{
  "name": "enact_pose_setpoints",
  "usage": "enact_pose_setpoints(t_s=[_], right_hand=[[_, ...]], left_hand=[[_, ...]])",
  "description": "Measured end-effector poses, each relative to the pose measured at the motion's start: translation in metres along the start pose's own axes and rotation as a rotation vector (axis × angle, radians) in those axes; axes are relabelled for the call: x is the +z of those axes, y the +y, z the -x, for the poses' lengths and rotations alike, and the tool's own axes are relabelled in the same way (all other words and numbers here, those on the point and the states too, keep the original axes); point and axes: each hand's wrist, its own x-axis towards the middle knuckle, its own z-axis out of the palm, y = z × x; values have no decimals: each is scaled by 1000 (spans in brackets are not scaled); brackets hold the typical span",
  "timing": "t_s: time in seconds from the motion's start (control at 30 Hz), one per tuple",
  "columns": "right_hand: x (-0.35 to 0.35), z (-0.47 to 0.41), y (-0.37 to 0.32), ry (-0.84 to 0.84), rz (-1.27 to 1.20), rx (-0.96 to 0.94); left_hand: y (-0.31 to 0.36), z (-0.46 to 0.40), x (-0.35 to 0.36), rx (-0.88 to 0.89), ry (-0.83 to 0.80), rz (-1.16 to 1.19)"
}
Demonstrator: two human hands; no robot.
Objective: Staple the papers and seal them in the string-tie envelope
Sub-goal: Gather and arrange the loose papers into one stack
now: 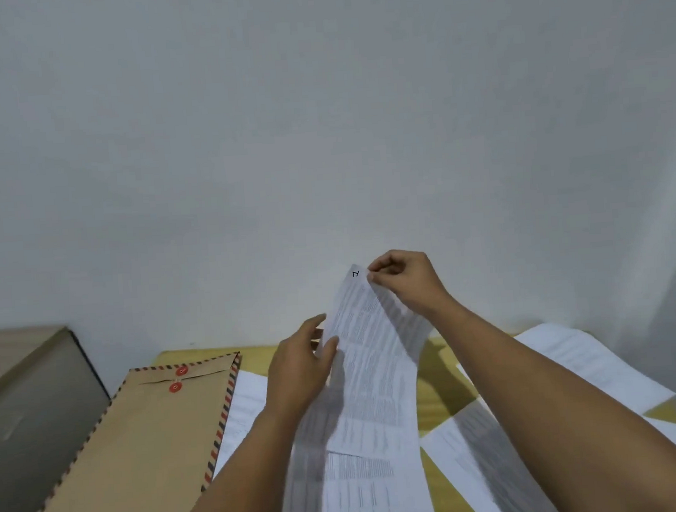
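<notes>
Both my hands hold a small stack of printed white papers lifted above the yellow table. My right hand pinches the stack's far top corner, by a handwritten mark. My left hand grips the stack's left edge lower down, thumb on top. The sheets fan apart slightly at the near end. A brown string-tie envelope with a red-and-blue striped border and two red discs lies flat on the left, flap closed. No stapler is in view.
More loose printed sheets lie on the table at the right and under my right forearm, and one sheet lies beside the envelope. A grey cabinet stands at the left. A plain wall rises right behind the table.
</notes>
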Motion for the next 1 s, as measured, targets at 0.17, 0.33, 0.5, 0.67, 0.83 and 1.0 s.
enact_pose_setpoints(t_s=[0.17, 0.33, 0.5, 0.67, 0.83, 1.0], right_hand=[[-24, 11, -73, 9, -110, -53], [-39, 37, -126, 14, -151, -91], [-39, 69, -145, 20, -194, -10], [-19, 95, -141, -3, -287, 88], [13, 106, -113, -59, -355, 190], [45, 89, -42, -143, -90, 298]], left_hand=[[54, -15, -54, 94, 120, 37], [101, -8, -107, 192, 173, 15], [115, 12, -138, 298, 167, -57], [108, 26, -144, 280, 82, -125], [72, 31, -119, 227, -8, -144], [6, 32, -75, 92, -111, -110]])
